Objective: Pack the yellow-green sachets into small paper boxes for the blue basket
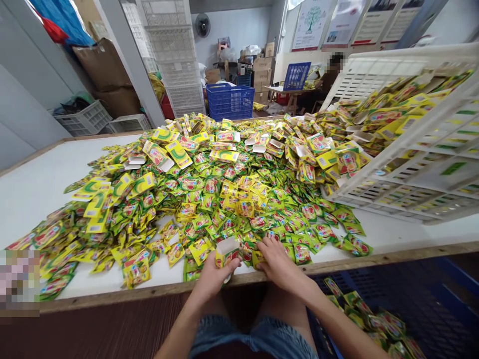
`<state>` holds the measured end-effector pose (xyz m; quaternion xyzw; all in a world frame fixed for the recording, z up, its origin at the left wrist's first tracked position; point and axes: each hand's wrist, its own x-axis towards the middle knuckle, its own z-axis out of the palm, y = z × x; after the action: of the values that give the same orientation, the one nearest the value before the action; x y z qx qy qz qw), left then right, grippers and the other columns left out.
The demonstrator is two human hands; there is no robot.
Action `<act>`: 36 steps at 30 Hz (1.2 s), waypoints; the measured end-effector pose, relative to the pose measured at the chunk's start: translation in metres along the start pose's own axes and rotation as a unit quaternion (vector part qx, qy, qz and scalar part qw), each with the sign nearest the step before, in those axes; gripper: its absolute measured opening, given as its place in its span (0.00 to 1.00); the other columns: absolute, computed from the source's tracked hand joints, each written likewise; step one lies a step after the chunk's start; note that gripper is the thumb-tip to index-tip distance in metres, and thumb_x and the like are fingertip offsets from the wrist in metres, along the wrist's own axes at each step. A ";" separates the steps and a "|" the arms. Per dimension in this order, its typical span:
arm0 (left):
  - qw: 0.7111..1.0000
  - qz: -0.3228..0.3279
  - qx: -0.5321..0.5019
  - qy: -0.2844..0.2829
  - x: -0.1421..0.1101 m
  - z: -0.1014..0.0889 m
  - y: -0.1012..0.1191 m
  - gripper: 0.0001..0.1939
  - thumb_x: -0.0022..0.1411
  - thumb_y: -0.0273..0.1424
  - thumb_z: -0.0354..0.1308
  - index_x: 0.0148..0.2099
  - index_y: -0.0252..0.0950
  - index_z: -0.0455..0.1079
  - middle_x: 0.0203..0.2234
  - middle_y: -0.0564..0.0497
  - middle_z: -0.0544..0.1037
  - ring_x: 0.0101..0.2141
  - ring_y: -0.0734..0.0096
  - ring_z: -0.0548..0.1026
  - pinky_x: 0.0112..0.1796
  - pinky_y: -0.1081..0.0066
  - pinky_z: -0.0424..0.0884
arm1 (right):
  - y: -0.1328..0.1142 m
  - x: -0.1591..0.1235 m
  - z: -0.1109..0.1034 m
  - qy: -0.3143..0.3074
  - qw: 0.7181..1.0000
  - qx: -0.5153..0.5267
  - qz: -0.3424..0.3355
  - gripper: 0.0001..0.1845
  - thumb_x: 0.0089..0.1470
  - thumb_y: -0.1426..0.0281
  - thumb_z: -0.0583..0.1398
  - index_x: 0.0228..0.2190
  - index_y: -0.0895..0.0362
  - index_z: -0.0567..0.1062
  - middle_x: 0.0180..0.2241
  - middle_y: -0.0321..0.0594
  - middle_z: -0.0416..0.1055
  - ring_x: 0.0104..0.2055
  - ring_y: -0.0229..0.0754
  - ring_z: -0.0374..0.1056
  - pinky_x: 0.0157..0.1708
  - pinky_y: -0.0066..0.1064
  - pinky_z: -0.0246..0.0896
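Observation:
In my left hand point(217, 269), near the front edge of the table, is a small yellow-and-green cardboard box point(226, 252), its white flap open at the top. My right hand point(276, 259) is just beside it, fingers curled down onto a small yellow sachet point(257, 257) at the table's edge. A heap of green and yellow sachets point(217, 199) spreads in front of both hands. Several flat and opened small boxes point(179, 152) lie over the back of that heap.
On the right, a white plastic crate point(396, 189) lies tipped, spilling boxes onto the table point(28, 184). Below at right is a dark blue basket point(422, 286) with packets inside. Stacked white crates point(174, 55), a blue crate point(231, 102) and a seated person point(318, 85) are farther back.

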<state>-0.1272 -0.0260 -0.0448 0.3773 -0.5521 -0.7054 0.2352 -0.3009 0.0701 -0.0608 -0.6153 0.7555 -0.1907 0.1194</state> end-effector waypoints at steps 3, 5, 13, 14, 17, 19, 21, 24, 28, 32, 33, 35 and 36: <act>0.999 0.011 0.012 0.033 0.006 0.003 -0.005 0.26 0.42 0.40 0.70 0.42 0.32 0.71 0.32 0.46 0.79 0.33 0.60 0.76 0.38 0.66 0.69 | -0.004 0.002 -0.013 0.017 0.989 0.144 -0.004 0.07 0.49 0.78 0.57 0.32 0.57 0.67 0.35 0.42 0.67 0.40 0.46 0.63 0.40 0.35 0.59; 0.999 0.019 0.020 0.028 0.009 0.004 -0.008 0.26 0.42 0.39 0.70 0.42 0.32 0.71 0.32 0.47 0.79 0.34 0.61 0.75 0.38 0.67 0.69 | -0.012 0.006 -0.025 0.068 0.957 0.281 0.007 0.04 0.54 0.73 0.56 0.34 0.56 0.66 0.33 0.39 0.67 0.36 0.42 0.65 0.36 0.32 0.60; 0.993 0.013 0.010 -0.116 0.011 0.000 0.007 0.17 0.41 0.36 0.70 0.29 0.33 0.67 0.20 0.54 0.71 0.22 0.72 0.69 0.27 0.73 0.64 | -0.049 0.032 -0.028 0.130 0.911 0.385 -0.077 0.07 0.55 0.68 0.57 0.37 0.56 0.68 0.34 0.38 0.67 0.36 0.39 0.64 0.37 0.29 0.59; 0.992 0.010 0.007 -0.124 0.010 0.000 0.009 0.18 0.41 0.36 0.70 0.29 0.33 0.67 0.20 0.54 0.72 0.22 0.72 0.69 0.27 0.73 0.64 | -0.050 0.033 -0.027 0.139 0.912 0.376 -0.085 0.06 0.55 0.69 0.57 0.37 0.56 0.68 0.34 0.38 0.67 0.36 0.39 0.63 0.37 0.29 0.59; 0.990 0.002 0.009 -0.144 0.009 -0.002 0.011 0.17 0.40 0.35 0.70 0.29 0.33 0.67 0.20 0.53 0.72 0.23 0.72 0.69 0.27 0.73 0.64 | -0.052 0.032 -0.023 0.158 0.910 0.370 -0.104 0.06 0.56 0.70 0.56 0.37 0.56 0.67 0.35 0.39 0.66 0.37 0.40 0.63 0.37 0.29 0.59; 0.990 -0.002 0.002 -0.142 0.009 -0.003 0.009 0.17 0.40 0.34 0.70 0.29 0.33 0.68 0.21 0.52 0.72 0.23 0.72 0.69 0.28 0.73 0.65 | -0.051 0.031 -0.023 0.157 0.914 0.358 -0.112 0.05 0.57 0.71 0.55 0.37 0.55 0.66 0.35 0.39 0.66 0.38 0.40 0.63 0.37 0.30 0.59; 0.990 -0.002 -0.006 -0.142 0.011 -0.004 0.006 0.16 0.41 0.34 0.69 0.30 0.33 0.69 0.21 0.52 0.73 0.23 0.72 0.69 0.28 0.73 0.65 | -0.050 0.029 -0.024 0.149 0.927 0.322 -0.123 0.05 0.57 0.73 0.54 0.38 0.55 0.66 0.36 0.41 0.66 0.39 0.41 0.63 0.39 0.31 0.59; 0.988 0.006 0.005 -0.155 0.013 -0.005 0.002 0.15 0.44 0.33 0.68 0.32 0.32 0.69 0.21 0.52 0.73 0.24 0.72 0.69 0.28 0.73 0.65 | -0.052 0.028 -0.031 0.125 0.951 0.246 -0.139 0.07 0.56 0.77 0.52 0.37 0.55 0.65 0.36 0.42 0.65 0.40 0.43 0.61 0.40 0.33 0.59; 0.991 0.026 0.020 -0.126 0.012 -0.002 0.006 0.15 0.43 0.31 0.68 0.34 0.33 0.69 0.24 0.51 0.75 0.26 0.68 0.71 0.31 0.71 0.68 | -0.063 0.030 -0.044 0.085 0.977 0.139 -0.141 0.09 0.53 0.82 0.52 0.32 0.56 0.66 0.35 0.42 0.62 0.39 0.44 0.59 0.37 0.33 0.58; 0.993 0.038 0.052 -0.101 0.008 0.000 0.012 0.13 0.43 0.32 0.67 0.32 0.34 0.70 0.24 0.51 0.75 0.28 0.66 0.72 0.34 0.69 0.69 | -0.070 0.038 -0.049 0.105 0.983 0.034 -0.149 0.08 0.50 0.82 0.56 0.30 0.58 0.67 0.38 0.45 0.62 0.41 0.46 0.57 0.40 0.37 0.57; 0.992 0.039 0.059 -0.101 0.008 -0.001 0.012 0.13 0.44 0.32 0.67 0.32 0.34 0.70 0.23 0.51 0.75 0.28 0.65 0.72 0.34 0.69 0.69 | -0.070 0.040 -0.049 0.105 0.983 0.014 -0.152 0.08 0.50 0.81 0.57 0.31 0.58 0.67 0.38 0.45 0.63 0.41 0.47 0.57 0.40 0.37 0.57; 0.991 0.041 0.069 -0.109 0.008 -0.002 0.011 0.11 0.45 0.32 0.66 0.31 0.33 0.70 0.22 0.51 0.75 0.28 0.65 0.72 0.34 0.68 0.69 | -0.071 0.044 -0.047 0.100 0.983 -0.020 -0.153 0.07 0.50 0.80 0.57 0.32 0.58 0.68 0.38 0.45 0.64 0.40 0.47 0.58 0.39 0.37 0.56; 0.990 0.042 0.073 -0.116 0.009 -0.003 0.010 0.11 0.45 0.31 0.66 0.31 0.33 0.70 0.23 0.51 0.75 0.29 0.64 0.72 0.35 0.68 0.69 | -0.071 0.045 -0.047 0.099 0.983 -0.037 -0.150 0.06 0.51 0.79 0.57 0.32 0.58 0.68 0.37 0.45 0.65 0.39 0.47 0.58 0.38 0.37 0.56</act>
<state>-0.1311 -0.0372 -0.0381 0.2861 -0.6410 -0.6914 0.1708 -0.2668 0.0211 0.0145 -0.7040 0.6690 -0.2383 -0.0089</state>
